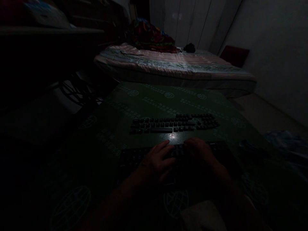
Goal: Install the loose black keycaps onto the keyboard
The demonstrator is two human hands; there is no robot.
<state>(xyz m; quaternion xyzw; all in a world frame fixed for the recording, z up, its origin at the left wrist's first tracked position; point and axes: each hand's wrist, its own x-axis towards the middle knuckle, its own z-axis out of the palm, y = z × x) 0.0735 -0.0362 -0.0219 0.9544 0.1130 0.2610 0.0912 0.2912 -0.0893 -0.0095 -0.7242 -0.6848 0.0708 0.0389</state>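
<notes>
The room is very dark. My left hand (pixel 157 162) and my right hand (pixel 201 152) rest close together on a black keyboard base (pixel 131 157) lying on a green printed table cover (pixel 168 99). Both hands have curled fingers pressed on its middle; whether they pinch anything is hidden by the dark. Beyond them, a set of loose black keycaps (pixel 173 123) is laid out in keyboard rows on the cover, apart from both hands.
A bed (pixel 173 65) with a striped sheet and a colourful bundle of cloth (pixel 151 37) stands behind the table. Dark shelving fills the left side. A pale cloth-like thing (pixel 202 216) lies near the front edge. Bluish fabric (pixel 284 141) lies at the right.
</notes>
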